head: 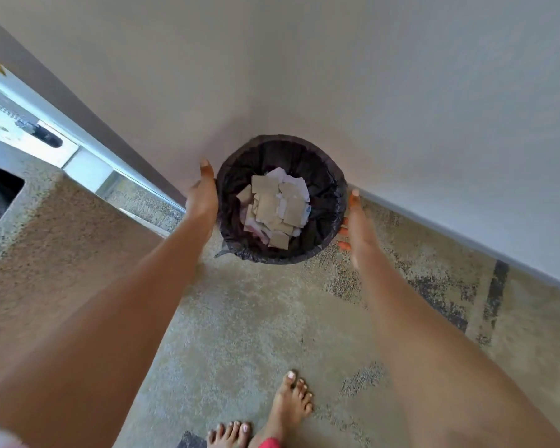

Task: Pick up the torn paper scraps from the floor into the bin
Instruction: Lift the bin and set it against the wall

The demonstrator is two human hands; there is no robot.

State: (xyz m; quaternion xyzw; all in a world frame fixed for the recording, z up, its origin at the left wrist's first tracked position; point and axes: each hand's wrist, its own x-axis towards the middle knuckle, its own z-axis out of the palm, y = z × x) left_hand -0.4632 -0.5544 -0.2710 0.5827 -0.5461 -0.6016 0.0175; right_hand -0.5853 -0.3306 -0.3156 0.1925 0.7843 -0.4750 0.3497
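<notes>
Fingers (206, 171) of the left hand (202, 197) are straight and close together. They lie flat against the left side of the bin (332, 192). The right hand (358, 227) is at the bin's right side. Its fingers (356, 205) are mostly straight too, and a few tips bend a little toward the bin. Neither hand has any paper in it. The bin sits between the two hands.

The bin is round and has a black bag (236, 250) pulled over its rim. It is right by the spot where the pale wall (304, 76) meets the floor (256, 318). I cannot tell if it rests on the floor or is held just above it.

The paper scraps (277, 205) are inside the bin in a loose heap. Some are brown and some are white.

Two bare feet (288, 402) stand on the speckled floor at the bottom of the view. A speckled stone ledge (62, 237) is on the left, beside the left arm.
</notes>
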